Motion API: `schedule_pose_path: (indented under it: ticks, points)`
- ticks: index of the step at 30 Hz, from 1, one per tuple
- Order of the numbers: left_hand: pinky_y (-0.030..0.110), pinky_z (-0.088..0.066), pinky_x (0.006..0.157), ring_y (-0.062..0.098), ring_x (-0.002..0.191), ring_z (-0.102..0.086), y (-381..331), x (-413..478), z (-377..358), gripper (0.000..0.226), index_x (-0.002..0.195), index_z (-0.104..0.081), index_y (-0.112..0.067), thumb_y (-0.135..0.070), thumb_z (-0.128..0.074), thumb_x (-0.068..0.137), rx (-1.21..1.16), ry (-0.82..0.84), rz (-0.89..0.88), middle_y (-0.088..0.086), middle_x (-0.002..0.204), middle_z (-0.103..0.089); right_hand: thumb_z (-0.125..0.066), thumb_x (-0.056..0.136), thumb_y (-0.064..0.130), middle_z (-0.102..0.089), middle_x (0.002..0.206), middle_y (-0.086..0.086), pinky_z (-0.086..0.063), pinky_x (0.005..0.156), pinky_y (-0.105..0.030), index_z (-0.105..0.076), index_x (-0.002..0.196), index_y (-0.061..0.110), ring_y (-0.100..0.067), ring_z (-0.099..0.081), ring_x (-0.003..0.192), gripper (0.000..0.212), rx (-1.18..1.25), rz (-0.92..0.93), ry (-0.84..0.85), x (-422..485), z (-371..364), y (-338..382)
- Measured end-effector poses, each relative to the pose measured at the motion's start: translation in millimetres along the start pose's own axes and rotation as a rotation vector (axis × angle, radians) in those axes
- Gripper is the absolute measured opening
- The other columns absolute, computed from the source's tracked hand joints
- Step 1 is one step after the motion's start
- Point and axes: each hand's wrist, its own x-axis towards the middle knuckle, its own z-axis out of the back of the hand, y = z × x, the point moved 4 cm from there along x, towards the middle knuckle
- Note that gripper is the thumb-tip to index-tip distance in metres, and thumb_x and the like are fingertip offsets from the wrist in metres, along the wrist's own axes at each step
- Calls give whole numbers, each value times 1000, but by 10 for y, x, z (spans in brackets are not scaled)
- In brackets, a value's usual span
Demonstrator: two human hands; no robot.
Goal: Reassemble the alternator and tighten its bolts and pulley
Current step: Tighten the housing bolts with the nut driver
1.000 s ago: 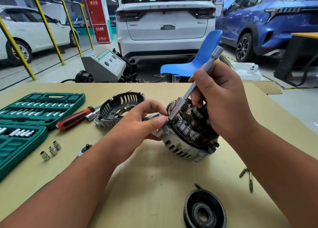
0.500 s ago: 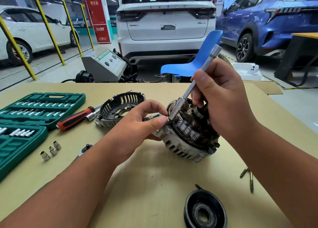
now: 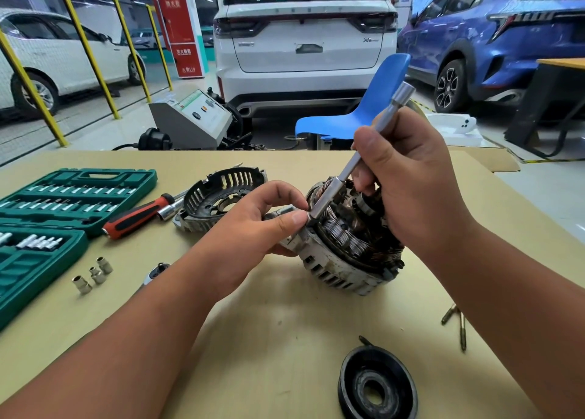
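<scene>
A: Well, alternator (image 3: pixel 342 260) mid-table, tilted. Why both hands?
B: Left hand (image 3: pixel 253 228) pinches the housing edge, likely to steady it. Right hand (image 3: pixel 408 181) wraps the extension bar (image 3: pixel 346 171), socket end seated at the rim. Pulley (image 3: pixel 378 360) lies near, unfitted.
A: Any writing?
B: Red sign (image 3: pixel 180 35), far left: characters too small to read.

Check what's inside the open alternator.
Bare copper and silvery windings ring the inside of the alternator. The right hand, gripping the bar, covers the centre and what sits there. The bar's tip hides whatever it sits on at the rim.
</scene>
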Motion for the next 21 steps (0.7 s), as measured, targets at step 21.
schedule_pose_path:
  ticks: [21]
  points:
    - [50,-63,85,21,94,-69,3,8,-9,16,94,-69,-31,-39,-75,82,-16,-7,4,6,123,-70,-58,99,30,-59,65,0,-44,54,-26,-71,95,24,-18,-55,57,15,25,-46,-1,-7,19,-20]
